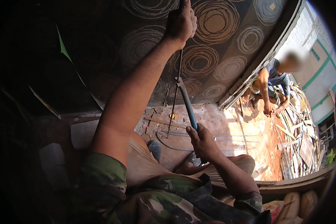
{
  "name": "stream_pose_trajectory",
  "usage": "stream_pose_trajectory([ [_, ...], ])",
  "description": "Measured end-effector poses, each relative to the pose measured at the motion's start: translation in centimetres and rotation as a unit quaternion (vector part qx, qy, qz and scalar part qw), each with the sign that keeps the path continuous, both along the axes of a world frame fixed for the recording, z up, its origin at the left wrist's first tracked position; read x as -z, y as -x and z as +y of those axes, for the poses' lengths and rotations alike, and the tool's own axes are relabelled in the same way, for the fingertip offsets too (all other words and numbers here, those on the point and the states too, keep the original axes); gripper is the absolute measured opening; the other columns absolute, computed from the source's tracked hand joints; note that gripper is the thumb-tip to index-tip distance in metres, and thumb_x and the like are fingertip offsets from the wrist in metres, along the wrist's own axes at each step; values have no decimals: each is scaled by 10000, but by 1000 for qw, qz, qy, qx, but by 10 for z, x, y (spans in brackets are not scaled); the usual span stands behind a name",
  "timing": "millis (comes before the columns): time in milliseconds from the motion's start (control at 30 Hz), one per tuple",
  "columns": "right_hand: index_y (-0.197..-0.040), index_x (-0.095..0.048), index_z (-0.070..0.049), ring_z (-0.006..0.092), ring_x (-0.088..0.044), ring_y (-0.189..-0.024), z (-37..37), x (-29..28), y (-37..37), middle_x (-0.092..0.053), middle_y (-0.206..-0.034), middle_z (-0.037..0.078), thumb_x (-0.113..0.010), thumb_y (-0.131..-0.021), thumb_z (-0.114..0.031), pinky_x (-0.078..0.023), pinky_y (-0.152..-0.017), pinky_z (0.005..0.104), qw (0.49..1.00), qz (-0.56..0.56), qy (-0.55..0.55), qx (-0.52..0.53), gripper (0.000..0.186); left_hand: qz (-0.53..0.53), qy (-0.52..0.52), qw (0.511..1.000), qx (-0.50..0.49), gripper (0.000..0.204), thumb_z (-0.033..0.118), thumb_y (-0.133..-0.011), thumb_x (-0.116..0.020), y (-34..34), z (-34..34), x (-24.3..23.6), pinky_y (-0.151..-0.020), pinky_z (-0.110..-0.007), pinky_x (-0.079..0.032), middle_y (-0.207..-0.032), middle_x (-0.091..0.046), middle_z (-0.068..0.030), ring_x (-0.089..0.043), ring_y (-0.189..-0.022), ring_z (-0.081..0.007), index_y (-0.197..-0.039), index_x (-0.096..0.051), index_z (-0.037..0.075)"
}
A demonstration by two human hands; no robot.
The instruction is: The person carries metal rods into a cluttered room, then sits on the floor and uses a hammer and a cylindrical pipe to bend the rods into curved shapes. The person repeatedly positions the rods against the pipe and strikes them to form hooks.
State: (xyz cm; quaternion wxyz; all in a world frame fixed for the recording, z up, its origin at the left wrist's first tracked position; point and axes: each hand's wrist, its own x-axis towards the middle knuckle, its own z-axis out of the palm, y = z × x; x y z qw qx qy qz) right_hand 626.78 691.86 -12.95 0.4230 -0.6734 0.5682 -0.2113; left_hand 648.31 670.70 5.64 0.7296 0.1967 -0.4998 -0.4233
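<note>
High up at the top centre, my left hand (pixel 181 24) is closed round a thin metal rod (pixel 174 99). The rod hangs down from it at a slight slant toward the floor. My right hand (pixel 205 143) grips a blue-handled tool (pixel 188 104), lower and to the right. The small metal head of this tool meets the rod below my left hand; it looks like pincers, but the jaws are too small to make out. Several more thin metal rods (pixel 227 140) lie on the floor beyond my right hand, near my feet.
A dark wall (pixel 153 41) with circle patterns rises ahead. Broken tile pieces (pixel 156 119) litter the floor at its foot. On the right, another person (pixel 274 82) crouches outside by a heap of wood scraps (pixel 300 130). Filled sacks (pixel 289 207) stand at the lower right.
</note>
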Motion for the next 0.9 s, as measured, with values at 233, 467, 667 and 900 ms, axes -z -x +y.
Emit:
stream_pose_trajectory([
  [233,-1034,-573,25,346,-633,-669,-6,-18,13,-621,-719,211,-615,-1115,-379,-496,-664,476,999,12,31,-12,414,4,21,999,30,640,666,-1119,-432,11,3,-3,-376,-291,-216,-533,-285,86,-287,-403,-70,-655,-302,244],
  [467,-1037,-570,44,415,-685,-687,-8,-13,5,-649,-733,270,-625,-1106,-362,-505,-656,510,996,56,74,5,415,-6,42,999,-2,669,646,-1124,-445,24,2,-1,-379,-292,-242,-520,-313,68,-317,-404,-79,-632,-337,207],
  [667,-1045,-568,47,473,-682,-698,-11,0,-8,-645,-730,293,-611,-1110,-326,-503,-652,525,996,23,77,25,381,-14,37,999,28,665,609,-1141,-437,25,-6,2,-390,-303,-255,-518,-317,59,-337,-406,-89,-622,-348,204],
  [900,-1050,-572,29,480,-681,-725,-13,12,-14,-660,-767,300,-594,-1117,-320,-500,-669,530,996,15,76,46,356,-53,153,979,-126,632,568,-1154,-440,36,-29,11,-414,-296,-269,-536,-324,57,-344,-431,-88,-642,-363,204],
])
